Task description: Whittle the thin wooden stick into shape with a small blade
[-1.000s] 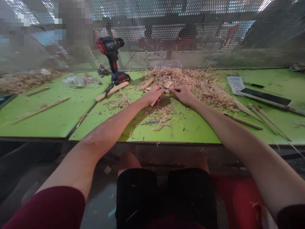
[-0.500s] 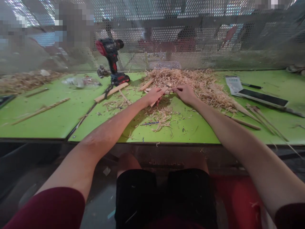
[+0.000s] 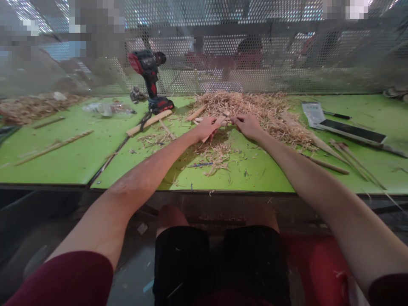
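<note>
My left hand [image 3: 208,128] is closed on a small pale piece of wood [image 3: 223,117], whose tip points away from me to the right. Just right of it, my right hand [image 3: 247,125] has its fingers pinched together near the wood's tip. A thin dark thing shows between the two hands, too small to make out. Behind both hands lies a large heap of curled wood shavings [image 3: 242,102]. More loose shavings [image 3: 217,157] are scattered on the green table [image 3: 248,178] in front of my hands, with a thin blue stick [image 3: 200,164] among them.
A cordless drill [image 3: 152,80] stands at the back left, beside a pale wooden strip [image 3: 148,123]. Further left are a clear plastic bottle [image 3: 108,109] and a twisted stick [image 3: 54,148]. To the right lie a packet [image 3: 312,114], a dark flat block [image 3: 352,131] and thin sticks [image 3: 349,159].
</note>
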Demonstrator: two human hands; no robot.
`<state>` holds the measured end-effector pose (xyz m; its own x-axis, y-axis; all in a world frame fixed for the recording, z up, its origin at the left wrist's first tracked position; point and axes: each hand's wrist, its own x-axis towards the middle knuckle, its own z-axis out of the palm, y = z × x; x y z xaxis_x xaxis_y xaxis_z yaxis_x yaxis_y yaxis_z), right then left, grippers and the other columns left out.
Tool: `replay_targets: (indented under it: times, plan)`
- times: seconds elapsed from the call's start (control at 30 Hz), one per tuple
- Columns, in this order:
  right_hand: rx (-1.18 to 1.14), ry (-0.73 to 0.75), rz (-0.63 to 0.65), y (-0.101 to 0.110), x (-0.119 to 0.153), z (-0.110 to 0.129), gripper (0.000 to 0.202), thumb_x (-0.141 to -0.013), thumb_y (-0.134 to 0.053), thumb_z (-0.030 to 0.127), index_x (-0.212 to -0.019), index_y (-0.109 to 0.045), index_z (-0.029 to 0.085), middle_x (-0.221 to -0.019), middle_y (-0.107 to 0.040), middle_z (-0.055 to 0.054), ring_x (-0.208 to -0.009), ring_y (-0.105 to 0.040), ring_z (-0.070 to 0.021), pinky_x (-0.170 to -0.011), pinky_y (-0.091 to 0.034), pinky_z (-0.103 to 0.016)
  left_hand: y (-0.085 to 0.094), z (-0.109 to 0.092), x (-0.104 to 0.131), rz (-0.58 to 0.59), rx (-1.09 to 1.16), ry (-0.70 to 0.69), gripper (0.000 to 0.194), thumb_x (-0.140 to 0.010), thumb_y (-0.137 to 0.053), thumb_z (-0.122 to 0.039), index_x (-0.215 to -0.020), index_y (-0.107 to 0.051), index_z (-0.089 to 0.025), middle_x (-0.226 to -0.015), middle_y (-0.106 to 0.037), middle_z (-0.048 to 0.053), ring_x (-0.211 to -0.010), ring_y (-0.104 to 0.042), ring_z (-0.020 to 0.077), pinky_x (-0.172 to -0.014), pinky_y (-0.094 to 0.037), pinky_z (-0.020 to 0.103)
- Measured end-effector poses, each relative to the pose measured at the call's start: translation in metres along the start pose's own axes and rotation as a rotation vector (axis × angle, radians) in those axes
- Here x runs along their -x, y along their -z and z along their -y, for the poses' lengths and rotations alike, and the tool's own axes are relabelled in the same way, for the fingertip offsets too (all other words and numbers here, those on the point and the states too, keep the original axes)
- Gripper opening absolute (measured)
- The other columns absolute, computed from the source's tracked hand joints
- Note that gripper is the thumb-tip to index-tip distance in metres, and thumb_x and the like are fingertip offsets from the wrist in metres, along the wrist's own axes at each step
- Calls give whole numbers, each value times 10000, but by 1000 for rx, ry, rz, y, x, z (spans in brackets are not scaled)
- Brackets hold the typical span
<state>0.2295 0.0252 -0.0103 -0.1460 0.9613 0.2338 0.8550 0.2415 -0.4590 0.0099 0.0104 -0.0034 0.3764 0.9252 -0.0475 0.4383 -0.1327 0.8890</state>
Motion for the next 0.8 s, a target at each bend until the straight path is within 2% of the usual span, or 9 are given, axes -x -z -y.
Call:
replay_targets:
  times: [0.27, 0.47, 0.8]
  plan:
    - [-21, -13, 20, 2, 1, 1, 666, -1064, -448, 727, -875, -698, 139, -692, -612, -58, -643, -455, -132, -681, -304, -289, 0, -1, 0, 15, 4, 6, 131, -1073, -476, -159, -953, -517, -191, -646, -473, -57, -460, -433, 65, -529, -404, 218]
    - [-18, 3, 28, 1, 0, 0, 696, -1062, -420, 753, -908, -709, 139, -753, -654, -64, -656, -469, -128, -684, -308, -286, -1, -5, 3, 14, 9, 17, 208, -1115, -433, -254, -945, -532, -184, -658, -471, -49, -467, -444, 72, -540, -401, 220]
    - [-42, 8, 34, 3, 2, 2, 744, -1035, -400, 821, -850, -667, 151, -718, -636, -66, -656, -455, -132, -691, -313, -287, 0, -5, 4, 22, 1, -12, 220, -1109, -421, -247, -939, -545, -183, -660, -469, -41, -456, -448, 75, -519, -386, 238]
